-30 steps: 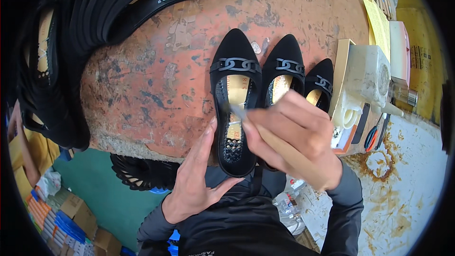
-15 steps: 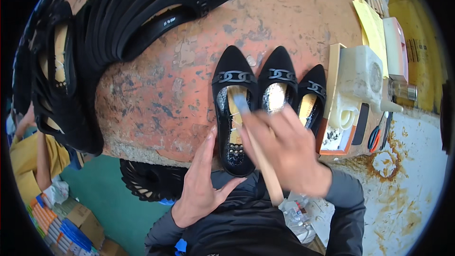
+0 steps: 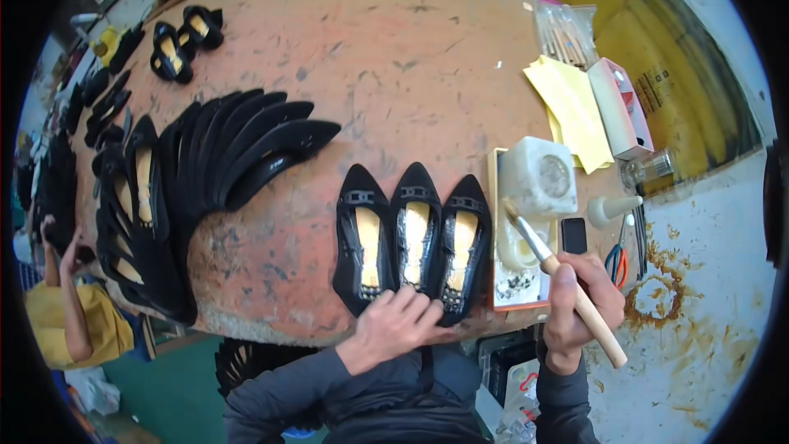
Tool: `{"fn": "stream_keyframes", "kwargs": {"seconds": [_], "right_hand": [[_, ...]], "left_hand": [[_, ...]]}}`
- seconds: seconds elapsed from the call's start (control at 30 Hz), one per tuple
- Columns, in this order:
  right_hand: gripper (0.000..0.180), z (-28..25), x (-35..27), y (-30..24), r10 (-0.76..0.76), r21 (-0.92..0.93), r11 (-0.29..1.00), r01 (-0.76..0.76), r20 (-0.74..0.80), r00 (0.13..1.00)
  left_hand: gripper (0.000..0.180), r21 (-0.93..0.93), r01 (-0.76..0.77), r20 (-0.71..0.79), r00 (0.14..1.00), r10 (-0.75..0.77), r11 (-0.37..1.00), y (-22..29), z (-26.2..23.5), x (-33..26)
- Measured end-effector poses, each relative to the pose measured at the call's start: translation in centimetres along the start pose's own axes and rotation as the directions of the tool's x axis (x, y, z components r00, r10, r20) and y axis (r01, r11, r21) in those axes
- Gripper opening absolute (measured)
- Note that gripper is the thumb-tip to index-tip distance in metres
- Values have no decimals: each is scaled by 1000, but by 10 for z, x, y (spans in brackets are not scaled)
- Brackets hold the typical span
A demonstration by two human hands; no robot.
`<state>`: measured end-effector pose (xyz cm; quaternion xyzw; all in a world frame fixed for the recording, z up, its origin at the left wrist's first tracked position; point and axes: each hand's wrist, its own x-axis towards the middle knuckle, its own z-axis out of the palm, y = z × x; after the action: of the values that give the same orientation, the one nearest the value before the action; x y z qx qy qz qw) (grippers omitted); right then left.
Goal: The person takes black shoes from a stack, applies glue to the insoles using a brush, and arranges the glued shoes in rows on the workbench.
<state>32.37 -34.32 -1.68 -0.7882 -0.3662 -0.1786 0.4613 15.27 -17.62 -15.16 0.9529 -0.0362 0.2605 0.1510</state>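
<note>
Three black pointed flat shoes stand side by side near the bench's front edge, toes away from me: a left shoe, a middle shoe and a right shoe. The outer two tilt slightly. Each has a chain-like trim across the front and a gold-toned insole. My left hand is closed over the heel of the middle shoe, its fingertips partly hidden. In my right hand is a wooden-handled brush, bristles up and away from me, over the edge of a whitish plastic container.
The container sits in a shallow box. Right of it lie a black phone-like object, orange-handled scissors and a nozzle bottle. Fanned black shoes fill the left; yellow sheets lie behind. Another person's arm shows far left.
The brush has left the inside of the left shoe and moved right to the container. My left hand has shifted right, from the left shoe to the middle one. The view takes in more bench.
</note>
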Motion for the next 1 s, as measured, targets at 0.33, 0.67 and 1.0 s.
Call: {"fn": "stream_keyframes", "kwargs": {"seconds": [0.33,0.67,1.0], "right_hand": [[28,-33,-13,39,207,42,978,-203,-235,950],[31,-22,-22,61,312,54,950,-308,-212,926],[29,-11,-34,38,233,130,966,-222,-76,969]], "left_hand": [[55,159,-110,-280,948,151,981,-160,53,258],[61,28,25,-228,973,-18,999,-163,83,239],[55,642,560,-339,820,-461,524,-262,-103,-34]]}}
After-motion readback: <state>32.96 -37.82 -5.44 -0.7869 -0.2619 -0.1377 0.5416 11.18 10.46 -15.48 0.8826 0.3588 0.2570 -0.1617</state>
